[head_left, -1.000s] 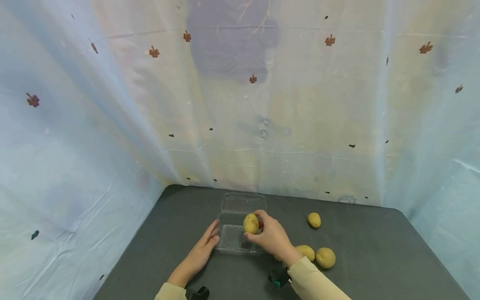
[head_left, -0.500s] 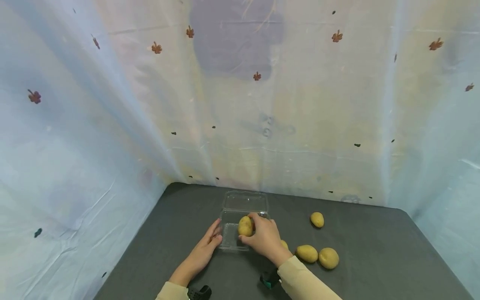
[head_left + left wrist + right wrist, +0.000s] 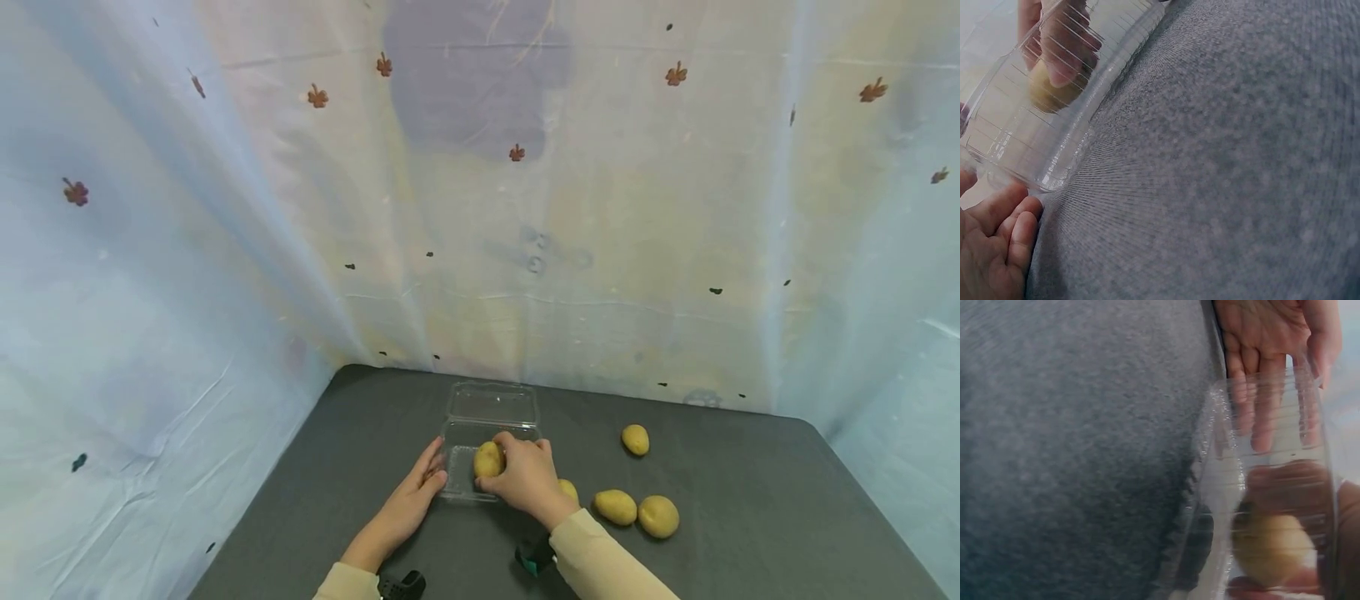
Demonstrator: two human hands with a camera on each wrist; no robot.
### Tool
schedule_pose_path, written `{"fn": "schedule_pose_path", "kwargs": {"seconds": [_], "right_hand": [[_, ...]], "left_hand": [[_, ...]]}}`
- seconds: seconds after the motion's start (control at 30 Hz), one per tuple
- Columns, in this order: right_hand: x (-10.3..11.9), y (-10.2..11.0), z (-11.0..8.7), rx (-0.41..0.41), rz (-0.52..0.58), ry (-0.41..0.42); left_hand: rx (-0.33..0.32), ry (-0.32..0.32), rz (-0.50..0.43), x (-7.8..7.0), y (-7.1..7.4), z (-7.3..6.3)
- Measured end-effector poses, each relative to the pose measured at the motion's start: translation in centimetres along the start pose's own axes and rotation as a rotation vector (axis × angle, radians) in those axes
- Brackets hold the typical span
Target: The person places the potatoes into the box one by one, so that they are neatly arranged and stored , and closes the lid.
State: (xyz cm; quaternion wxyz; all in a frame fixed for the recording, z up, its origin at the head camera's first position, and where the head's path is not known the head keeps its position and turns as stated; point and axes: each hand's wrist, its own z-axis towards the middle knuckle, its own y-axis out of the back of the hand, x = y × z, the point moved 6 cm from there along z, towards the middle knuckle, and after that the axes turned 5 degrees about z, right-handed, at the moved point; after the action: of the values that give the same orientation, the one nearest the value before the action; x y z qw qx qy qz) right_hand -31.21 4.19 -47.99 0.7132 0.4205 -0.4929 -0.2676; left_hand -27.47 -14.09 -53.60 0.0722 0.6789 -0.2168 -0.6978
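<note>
A clear plastic clamshell box [image 3: 459, 479] lies on the dark table, its lid [image 3: 492, 403] folded back away from me. My right hand [image 3: 527, 477] grips a yellow potato [image 3: 489, 460] between thumb and fingers, low within the box's base. Through the clear wall, the left wrist view shows the potato [image 3: 1049, 95] near the box floor. My left hand [image 3: 408, 502] rests its extended fingers against the box's left side. In the right wrist view, those fingers [image 3: 1265, 428] appear through the plastic.
To the right of the box lie several loose potatoes: one partly behind my right hand [image 3: 567, 490], a pair side by side [image 3: 615, 507], and one farther back [image 3: 635, 439]. A patterned curtain [image 3: 600, 208] hangs behind the table [image 3: 735, 500].
My right hand has moved slightly left and down with the potato, lowering it into the box. The left hand stays at the box's side.
</note>
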Motion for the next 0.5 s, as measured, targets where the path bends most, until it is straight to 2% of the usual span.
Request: {"fn": "schedule_pose_path", "kwargs": {"seconds": [0.2, 0.37, 0.5], "right_hand": [[0.29, -0.19, 0.29, 0.072, -0.070, -0.013], [0.31, -0.17, 0.21, 0.105, -0.055, -0.027], [0.56, 0.21, -0.06, 0.147, -0.043, 0.010]], "left_hand": [[0.006, -0.004, -0.005, 0.16, -0.01, 0.13], [0.009, -0.016, -0.014, 0.27, -0.10, 0.06], [0.009, -0.025, -0.014, 0.18, -0.05, -0.01]]}}
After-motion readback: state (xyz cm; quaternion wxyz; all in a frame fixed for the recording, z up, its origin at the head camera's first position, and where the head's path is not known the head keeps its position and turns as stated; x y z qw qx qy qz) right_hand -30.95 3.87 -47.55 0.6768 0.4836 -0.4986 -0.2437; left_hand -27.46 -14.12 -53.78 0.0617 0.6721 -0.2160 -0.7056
